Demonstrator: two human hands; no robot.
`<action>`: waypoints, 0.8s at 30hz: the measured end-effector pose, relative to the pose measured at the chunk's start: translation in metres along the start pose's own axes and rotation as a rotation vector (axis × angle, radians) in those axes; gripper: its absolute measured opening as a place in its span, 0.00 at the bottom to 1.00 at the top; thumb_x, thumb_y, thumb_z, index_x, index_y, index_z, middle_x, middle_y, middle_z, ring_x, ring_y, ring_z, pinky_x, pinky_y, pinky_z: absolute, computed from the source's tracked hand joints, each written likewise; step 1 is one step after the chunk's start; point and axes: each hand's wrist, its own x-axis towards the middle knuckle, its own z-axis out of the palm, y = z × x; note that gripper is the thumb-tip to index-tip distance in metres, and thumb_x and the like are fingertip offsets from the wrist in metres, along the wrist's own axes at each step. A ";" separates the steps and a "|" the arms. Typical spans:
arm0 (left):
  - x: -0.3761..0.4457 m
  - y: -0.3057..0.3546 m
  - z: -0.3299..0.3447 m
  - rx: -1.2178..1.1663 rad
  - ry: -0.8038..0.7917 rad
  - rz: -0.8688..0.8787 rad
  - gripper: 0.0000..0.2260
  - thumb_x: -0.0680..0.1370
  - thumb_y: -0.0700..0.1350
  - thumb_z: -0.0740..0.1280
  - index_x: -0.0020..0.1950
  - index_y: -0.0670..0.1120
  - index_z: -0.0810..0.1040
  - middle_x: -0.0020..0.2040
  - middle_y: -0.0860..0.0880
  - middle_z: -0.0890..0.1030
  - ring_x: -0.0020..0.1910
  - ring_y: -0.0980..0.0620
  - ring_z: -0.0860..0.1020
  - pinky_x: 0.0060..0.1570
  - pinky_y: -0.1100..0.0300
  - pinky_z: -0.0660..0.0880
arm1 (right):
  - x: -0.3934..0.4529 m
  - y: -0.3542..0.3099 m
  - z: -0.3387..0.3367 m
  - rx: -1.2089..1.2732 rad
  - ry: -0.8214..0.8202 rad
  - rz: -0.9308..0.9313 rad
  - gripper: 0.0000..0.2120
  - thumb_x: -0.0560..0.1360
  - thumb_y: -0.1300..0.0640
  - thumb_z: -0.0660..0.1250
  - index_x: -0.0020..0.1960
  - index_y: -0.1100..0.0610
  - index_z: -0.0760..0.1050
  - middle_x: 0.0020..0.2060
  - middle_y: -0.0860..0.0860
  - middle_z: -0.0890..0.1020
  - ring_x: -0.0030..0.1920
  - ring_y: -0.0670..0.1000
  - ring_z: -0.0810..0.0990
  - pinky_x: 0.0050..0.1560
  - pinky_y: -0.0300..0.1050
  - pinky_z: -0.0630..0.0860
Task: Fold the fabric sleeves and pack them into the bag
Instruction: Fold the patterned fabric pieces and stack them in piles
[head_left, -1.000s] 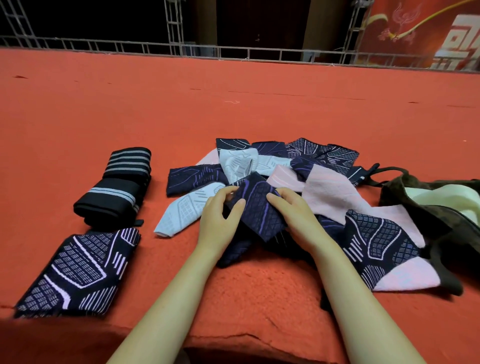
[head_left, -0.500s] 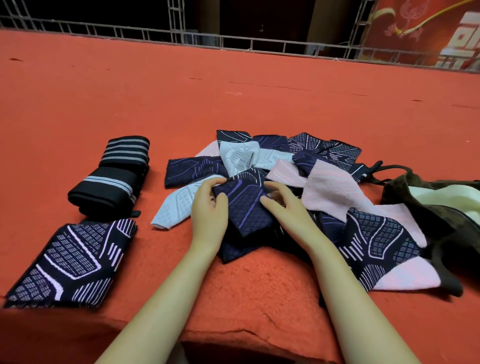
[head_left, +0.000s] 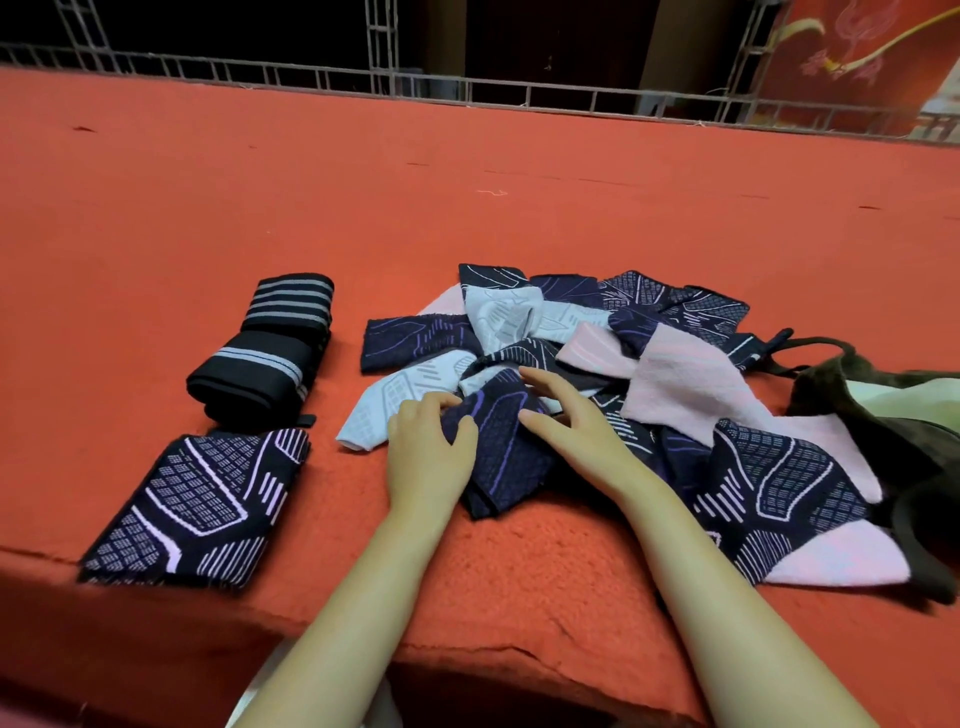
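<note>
Red carpeted table carries the sleeve pile, dark bag at its right edge w/ mouth open. Near the pile's front, left hand pinches the navy sleeve, thumb on top. Right hand hovers just beside, fingers spread & relaxed, gripping nothing.

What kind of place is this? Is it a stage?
Probably a stage or event platform, though I can't be sure. A wide red carpet covers a raised surface, metal truss framing runs along its far edge, and a red decorated banner hangs behind it.
</note>
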 end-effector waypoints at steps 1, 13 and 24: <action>-0.001 0.001 0.001 0.018 -0.007 -0.003 0.10 0.74 0.46 0.67 0.54 0.46 0.76 0.52 0.45 0.75 0.54 0.45 0.72 0.55 0.54 0.67 | 0.000 0.000 0.001 0.001 -0.014 -0.007 0.23 0.74 0.50 0.66 0.68 0.43 0.69 0.66 0.39 0.73 0.65 0.36 0.70 0.63 0.32 0.67; 0.000 0.010 -0.008 -0.511 -0.120 -0.074 0.10 0.76 0.33 0.64 0.46 0.49 0.72 0.45 0.56 0.76 0.44 0.60 0.74 0.45 0.74 0.68 | 0.011 -0.002 0.009 -0.067 -0.040 0.062 0.15 0.80 0.57 0.61 0.66 0.53 0.72 0.58 0.49 0.72 0.66 0.49 0.65 0.69 0.40 0.58; 0.002 0.016 -0.006 -0.915 -0.408 -0.259 0.08 0.75 0.36 0.66 0.52 0.46 0.78 0.50 0.46 0.81 0.49 0.52 0.78 0.52 0.61 0.74 | 0.006 -0.012 0.003 0.423 0.052 0.028 0.09 0.70 0.50 0.66 0.46 0.53 0.79 0.42 0.47 0.81 0.45 0.44 0.77 0.49 0.38 0.72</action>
